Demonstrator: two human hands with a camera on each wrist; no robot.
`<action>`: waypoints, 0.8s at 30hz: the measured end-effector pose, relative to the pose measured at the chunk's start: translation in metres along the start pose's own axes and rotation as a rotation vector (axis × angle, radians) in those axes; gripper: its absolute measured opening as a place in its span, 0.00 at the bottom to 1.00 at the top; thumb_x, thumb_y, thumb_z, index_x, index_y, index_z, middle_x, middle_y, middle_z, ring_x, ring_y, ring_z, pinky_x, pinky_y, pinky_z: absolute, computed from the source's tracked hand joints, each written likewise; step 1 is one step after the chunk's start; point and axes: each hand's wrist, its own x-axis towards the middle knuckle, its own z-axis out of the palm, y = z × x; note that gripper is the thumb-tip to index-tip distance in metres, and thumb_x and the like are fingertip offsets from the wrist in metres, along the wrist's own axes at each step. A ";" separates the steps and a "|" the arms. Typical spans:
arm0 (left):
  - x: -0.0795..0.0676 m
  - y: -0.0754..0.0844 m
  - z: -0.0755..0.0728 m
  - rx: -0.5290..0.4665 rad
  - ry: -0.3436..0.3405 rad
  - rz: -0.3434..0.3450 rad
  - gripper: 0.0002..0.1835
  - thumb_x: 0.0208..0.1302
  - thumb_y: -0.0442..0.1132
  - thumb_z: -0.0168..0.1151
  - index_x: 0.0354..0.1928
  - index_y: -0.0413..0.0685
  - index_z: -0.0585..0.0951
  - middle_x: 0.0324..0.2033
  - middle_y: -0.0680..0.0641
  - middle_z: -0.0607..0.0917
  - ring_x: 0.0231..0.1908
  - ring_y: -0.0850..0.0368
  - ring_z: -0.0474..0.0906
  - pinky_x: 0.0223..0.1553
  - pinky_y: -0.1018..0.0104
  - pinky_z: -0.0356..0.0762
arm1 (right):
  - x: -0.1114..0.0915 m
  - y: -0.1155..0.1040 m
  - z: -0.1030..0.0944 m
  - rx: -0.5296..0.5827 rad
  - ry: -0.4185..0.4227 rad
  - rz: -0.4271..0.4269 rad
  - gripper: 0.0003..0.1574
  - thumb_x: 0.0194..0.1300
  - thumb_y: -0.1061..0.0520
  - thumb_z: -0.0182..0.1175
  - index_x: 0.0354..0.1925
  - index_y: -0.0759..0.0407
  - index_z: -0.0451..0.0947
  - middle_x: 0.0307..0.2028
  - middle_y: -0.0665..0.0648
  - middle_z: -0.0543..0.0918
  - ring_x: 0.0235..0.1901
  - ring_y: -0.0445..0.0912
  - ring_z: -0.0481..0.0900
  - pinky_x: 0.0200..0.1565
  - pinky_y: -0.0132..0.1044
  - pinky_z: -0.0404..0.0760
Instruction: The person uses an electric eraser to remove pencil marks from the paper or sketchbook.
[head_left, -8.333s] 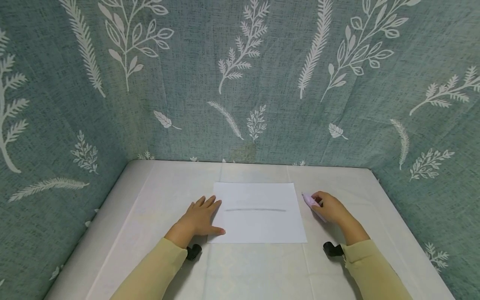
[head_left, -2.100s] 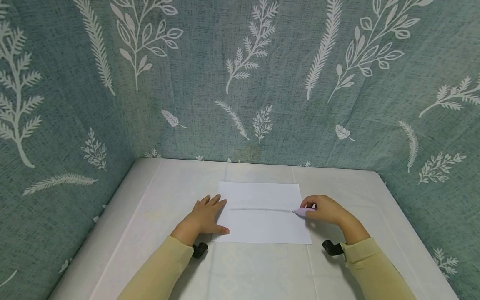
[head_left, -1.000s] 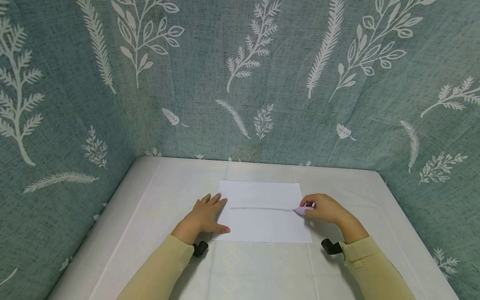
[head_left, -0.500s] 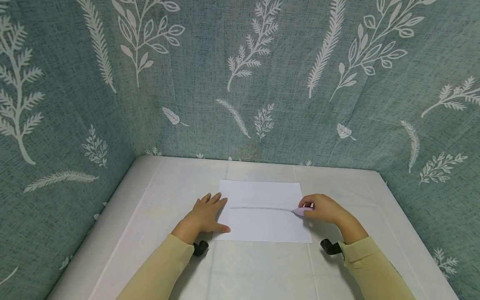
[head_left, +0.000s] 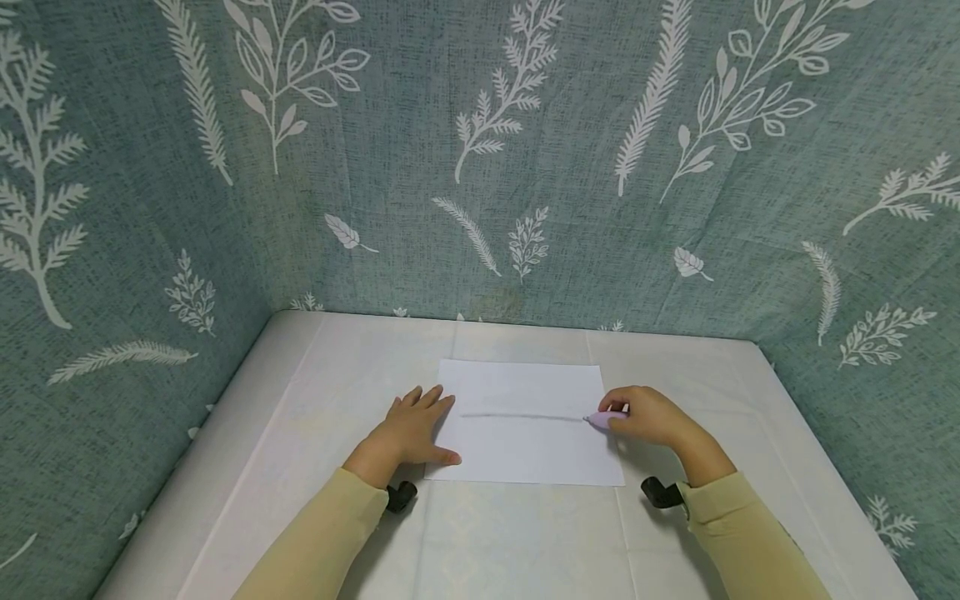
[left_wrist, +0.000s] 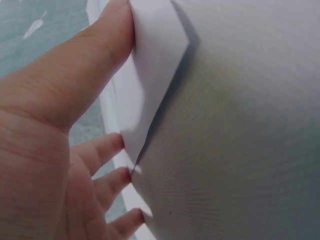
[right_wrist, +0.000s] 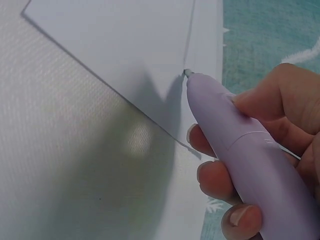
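Note:
A sheet of white paper (head_left: 525,458) lies on the table with a thin grey line (head_left: 517,416) running across it. My left hand (head_left: 408,433) rests flat on the paper's left edge, fingers spread. In the left wrist view, the thumb (left_wrist: 85,65) lies on the sheet and several fingertips touch its edge. Between thumb and fingers, my right hand (head_left: 651,414) grips a thick lilac pen-shaped tool (right_wrist: 250,150). Its small pale tip (right_wrist: 188,72) is at the line's right end; whether it presses on the paper is hard to tell. The right palm is out of sight.
A white cloth covers the table (head_left: 517,542). Green leaf-patterned fabric (head_left: 390,150) stands along the back and both sides. Black wrist devices (head_left: 401,497) sit at both cuffs of the yellow-green sleeves (head_left: 315,542).
Since the earliest frame, my right hand has brought the lilac tool left from beside the paper to the line's right end. The line looks thinner and fainter. My left hand stays put.

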 end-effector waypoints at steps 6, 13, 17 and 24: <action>-0.001 0.001 -0.001 0.001 0.003 -0.002 0.56 0.37 0.71 0.66 0.69 0.55 0.59 0.70 0.45 0.54 0.68 0.38 0.45 0.63 0.38 0.44 | 0.000 -0.001 0.001 0.001 -0.016 -0.012 0.09 0.52 0.60 0.60 0.34 0.52 0.81 0.27 0.45 0.77 0.23 0.40 0.69 0.26 0.33 0.70; -0.001 0.001 -0.002 -0.003 -0.003 -0.005 0.56 0.37 0.71 0.66 0.69 0.55 0.59 0.70 0.45 0.54 0.68 0.38 0.44 0.63 0.38 0.44 | 0.000 -0.002 0.001 -0.004 0.000 -0.013 0.10 0.52 0.61 0.60 0.35 0.53 0.81 0.27 0.45 0.77 0.24 0.40 0.69 0.27 0.33 0.70; -0.002 0.002 -0.002 -0.003 -0.003 -0.006 0.56 0.37 0.71 0.66 0.69 0.55 0.59 0.70 0.45 0.54 0.68 0.38 0.45 0.63 0.38 0.44 | 0.000 -0.003 0.000 -0.005 0.004 -0.014 0.09 0.52 0.61 0.60 0.35 0.54 0.82 0.27 0.46 0.77 0.25 0.40 0.69 0.27 0.33 0.70; -0.002 0.000 -0.003 -0.007 0.002 0.004 0.57 0.37 0.71 0.66 0.69 0.55 0.59 0.70 0.45 0.54 0.68 0.37 0.44 0.63 0.38 0.44 | -0.001 -0.004 -0.001 0.014 -0.022 -0.027 0.08 0.54 0.60 0.62 0.35 0.54 0.83 0.26 0.44 0.78 0.23 0.39 0.69 0.25 0.32 0.70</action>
